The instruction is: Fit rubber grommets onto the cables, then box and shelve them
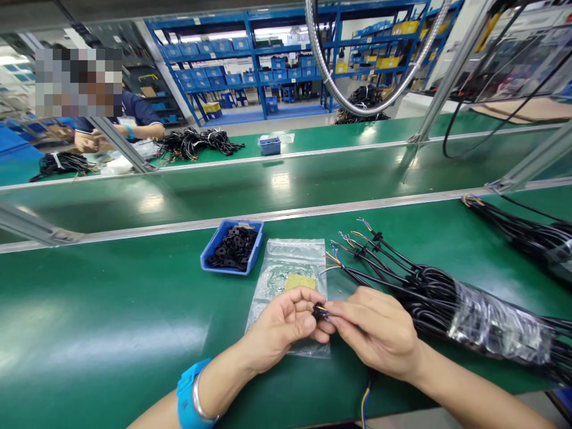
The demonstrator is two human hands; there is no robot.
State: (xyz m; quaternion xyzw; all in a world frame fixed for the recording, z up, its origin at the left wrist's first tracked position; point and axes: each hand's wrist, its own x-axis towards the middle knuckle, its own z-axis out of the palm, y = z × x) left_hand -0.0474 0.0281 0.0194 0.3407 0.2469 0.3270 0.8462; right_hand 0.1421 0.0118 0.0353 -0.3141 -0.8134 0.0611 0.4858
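Note:
Between the fingers of my left hand (283, 325) is a small black plastic part (317, 311). My right hand (382, 330) pinches thin coloured wires (324, 310), yellow and blue among them, at that part. Whether the wires pass through it I cannot tell. Both hands are closed and nearly touch above a clear plastic bag (281, 256) with a yellow label (300, 282). Below my right wrist, yellow and blue wire ends (365, 402) hang near the table edge. To the right lies a bundle of black cables (431, 286); some of its stripped ends carry black parts (358, 252).
A blue bin (256, 256) of small black parts (233, 247) stands beyond my left hand on the green table (111, 310). More black cables (527, 232) lie far right. Across a metal-framed divider, a person (138, 116) works by cable bundles (192, 143). A flexible metal conduit (330, 80) hangs overhead.

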